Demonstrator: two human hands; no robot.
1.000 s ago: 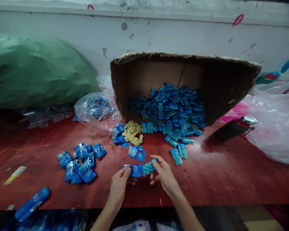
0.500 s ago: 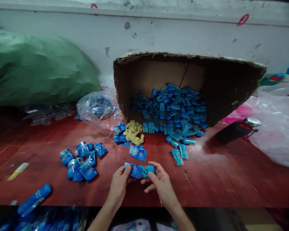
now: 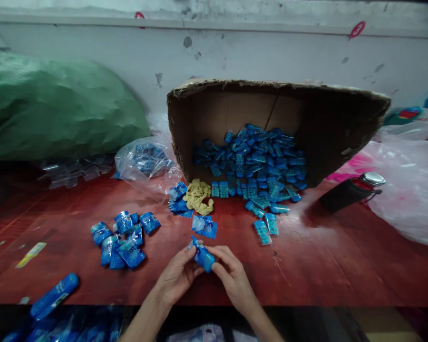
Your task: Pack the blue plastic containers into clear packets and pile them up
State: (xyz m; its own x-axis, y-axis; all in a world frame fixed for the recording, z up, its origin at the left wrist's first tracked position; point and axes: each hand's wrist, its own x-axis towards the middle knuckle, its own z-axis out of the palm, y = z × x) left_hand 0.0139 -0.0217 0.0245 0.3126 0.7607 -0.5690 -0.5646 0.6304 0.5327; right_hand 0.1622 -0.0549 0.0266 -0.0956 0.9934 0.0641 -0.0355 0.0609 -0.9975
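Note:
Between my two hands is a small blue-capped container [image 3: 209,263], tilted, with a blue printed sleeve [image 3: 199,250] around its body. My left hand [image 3: 180,270] pinches the sleeve end. Thumb and fingers of my right hand [image 3: 231,271] grip the cap end. Just beyond lies a flat blue printed sleeve [image 3: 204,226]. Two clear containers of blue balls [image 3: 262,232] rest to the right of it. On the left sits a group of sleeved containers [image 3: 131,253].
A cardboard box [image 3: 342,137] on its side spills many blue-capped containers. Near it lie a crumpled yellowish piece [image 3: 199,195] and a clear bag [image 3: 128,159]. A dark bottle [image 3: 345,194] leans at right; a green sack [image 3: 60,107] fills the back left. A long blue case [image 3: 55,295] is at the front left.
The container has moved left into the sleeve, hiding its blue balls; only the cap end shows. My right hand has come closer to my left, and the piece has tilted.

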